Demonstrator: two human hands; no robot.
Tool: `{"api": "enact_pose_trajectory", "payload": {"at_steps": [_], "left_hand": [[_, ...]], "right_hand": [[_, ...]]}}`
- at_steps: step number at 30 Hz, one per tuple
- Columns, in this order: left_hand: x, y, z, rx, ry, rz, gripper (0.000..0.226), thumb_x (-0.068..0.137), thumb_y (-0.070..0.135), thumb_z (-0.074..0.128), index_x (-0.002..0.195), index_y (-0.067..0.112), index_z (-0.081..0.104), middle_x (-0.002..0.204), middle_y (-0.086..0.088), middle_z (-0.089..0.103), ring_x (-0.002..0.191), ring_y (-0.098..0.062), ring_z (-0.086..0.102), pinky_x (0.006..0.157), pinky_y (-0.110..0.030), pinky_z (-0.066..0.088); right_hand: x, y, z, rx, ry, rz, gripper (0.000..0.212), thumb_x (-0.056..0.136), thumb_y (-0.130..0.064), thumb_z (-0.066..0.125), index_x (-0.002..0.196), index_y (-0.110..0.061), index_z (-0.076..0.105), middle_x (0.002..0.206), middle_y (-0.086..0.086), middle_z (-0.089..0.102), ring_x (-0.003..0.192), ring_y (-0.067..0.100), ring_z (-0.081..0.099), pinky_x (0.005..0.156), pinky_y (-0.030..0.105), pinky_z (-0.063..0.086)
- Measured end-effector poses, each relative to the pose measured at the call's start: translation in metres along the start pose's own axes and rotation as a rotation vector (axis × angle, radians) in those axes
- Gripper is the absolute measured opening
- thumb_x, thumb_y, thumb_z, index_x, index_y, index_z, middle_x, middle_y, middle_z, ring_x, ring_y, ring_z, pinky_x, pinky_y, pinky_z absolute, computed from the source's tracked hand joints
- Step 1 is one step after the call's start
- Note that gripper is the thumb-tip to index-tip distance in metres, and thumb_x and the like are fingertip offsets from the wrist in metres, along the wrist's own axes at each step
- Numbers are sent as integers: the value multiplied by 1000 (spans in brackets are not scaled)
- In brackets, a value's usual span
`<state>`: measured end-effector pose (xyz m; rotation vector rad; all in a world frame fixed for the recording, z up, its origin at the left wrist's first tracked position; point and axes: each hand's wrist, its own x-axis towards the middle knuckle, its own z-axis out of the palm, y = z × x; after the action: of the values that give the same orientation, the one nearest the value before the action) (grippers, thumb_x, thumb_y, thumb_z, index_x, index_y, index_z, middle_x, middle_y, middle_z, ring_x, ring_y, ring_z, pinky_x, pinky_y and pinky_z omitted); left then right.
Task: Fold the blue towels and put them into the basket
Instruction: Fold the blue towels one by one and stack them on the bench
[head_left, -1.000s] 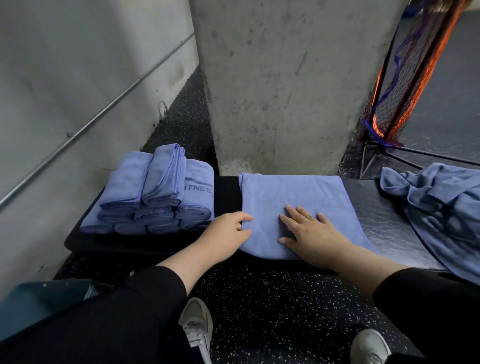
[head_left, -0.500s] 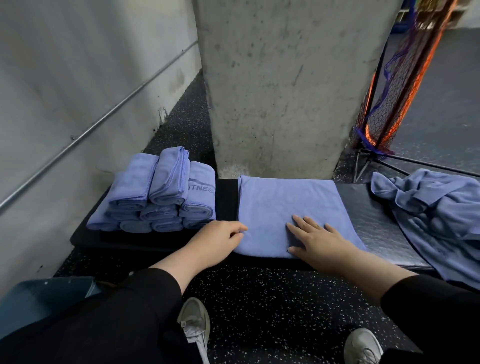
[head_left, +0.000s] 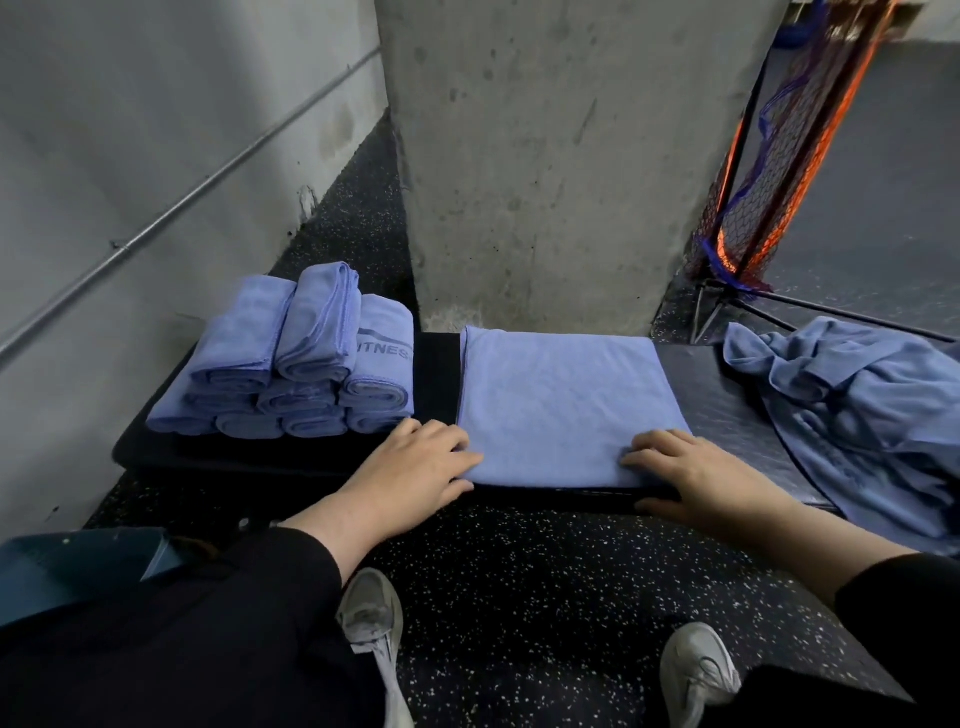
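Where the black bench (head_left: 727, 384) meets a concrete pillar (head_left: 545, 156), speckled floor (head_left: 519, 571) spreads

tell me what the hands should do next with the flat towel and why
Probably roll or fold it away from the near edge. The left hand and right hand sit at the near corners of the flat towel, while the finished towels beside it are all rolled.

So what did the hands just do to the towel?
The right hand slid from the middle of the flat towel to its near right corner. The left hand stayed at the near left corner. The rolled stack and the loose pile didn't change.
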<state>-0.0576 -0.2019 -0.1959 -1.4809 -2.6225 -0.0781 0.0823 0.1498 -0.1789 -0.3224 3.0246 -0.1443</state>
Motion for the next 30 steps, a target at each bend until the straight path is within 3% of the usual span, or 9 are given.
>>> {"api": "enact_pose_trajectory", "payload": {"at_steps": [3,6,10,14,17,21,24,27,30], "left_hand": [[-1,-3,4,-21,52,10,20,96,35,52,109,30,67,109,12,57,100,-15,55,87,-34,40],[-2,-4,7,-60,85,3,16,96,29,58,108,28,69,108,13,59,102,-13,55,88,-32,42],[2,-3,2,-141,67,-41,18,101,29,50,107,25,66,108,16,57,107,-9,52,94,-29,38],[6,-3,1,-194,30,-73,20,102,29,46,107,23,64,110,16,58,111,-7,51,94,-24,34],[9,0,-5,-269,20,-127,20,102,25,51,110,16,67,115,8,65,113,-12,55,99,-30,40],[12,6,-22,-439,-54,-242,17,101,23,50,96,17,65,94,5,65,90,-16,59,85,-42,48],[11,8,-34,-556,-77,-371,20,100,23,51,82,22,60,72,6,60,67,-9,52,69,-33,45],[12,8,-44,-669,-20,-481,22,98,20,53,77,18,59,61,7,50,57,-7,42,59,-30,35],[16,8,-53,-762,56,-554,23,96,13,55,74,5,56,61,3,44,58,-8,37,60,-31,32]], "right_hand": [[-11,13,1,37,78,-4,45,85,-44,73,122,-21,64,125,-4,58,108,20,62,89,39,55],[-17,20,1,22,173,1,29,86,-34,64,113,-24,65,120,-7,61,101,22,66,80,43,57],[-19,24,-1,-43,175,77,35,74,-22,65,110,-24,67,117,-8,64,98,23,67,77,41,56],[-21,22,-5,-51,175,117,33,72,-22,67,105,-24,70,115,-11,67,97,19,68,77,37,54],[-21,25,-2,-72,178,165,20,78,-20,69,98,-24,68,111,-11,67,96,19,68,77,35,51],[-19,17,-10,88,211,282,9,88,-18,61,95,-19,67,98,-4,69,89,23,66,74,34,48],[-20,8,-21,341,229,402,10,91,-15,61,89,-24,65,79,-6,68,73,15,61,64,25,41],[-17,4,-25,475,291,459,22,92,-11,57,81,-30,56,67,-5,65,62,6,57,56,17,40],[-11,-1,-29,600,343,486,22,92,-6,50,89,-26,56,75,2,67,68,23,61,59,24,45]]}}
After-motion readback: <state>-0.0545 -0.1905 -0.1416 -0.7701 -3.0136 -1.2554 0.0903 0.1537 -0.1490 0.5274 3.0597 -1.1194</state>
